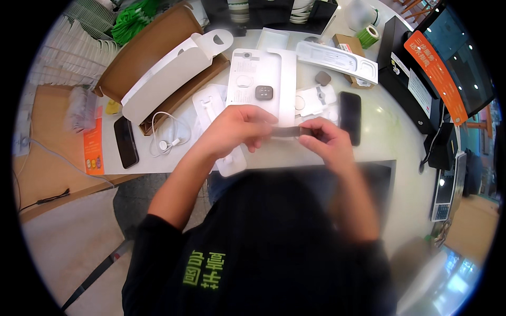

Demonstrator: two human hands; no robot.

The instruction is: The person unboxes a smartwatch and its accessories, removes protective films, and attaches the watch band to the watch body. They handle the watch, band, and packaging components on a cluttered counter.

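The right hand (329, 143) pinches a dark flat strap (287, 131) by its right end above the glossy white table (380, 124); the blurred left hand (237, 129) is at its left end, grip unclear; a dark rounded-square watch case (264, 93) lies beyond.

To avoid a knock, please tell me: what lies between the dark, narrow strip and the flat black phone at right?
In the head view, the bare right hand lies between the strip and the phone, holding the strip's end.

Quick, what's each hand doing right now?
Left hand: curled at the dark strap; too blurred to tell its grip.
Right hand: closed, holding the strap's right end.
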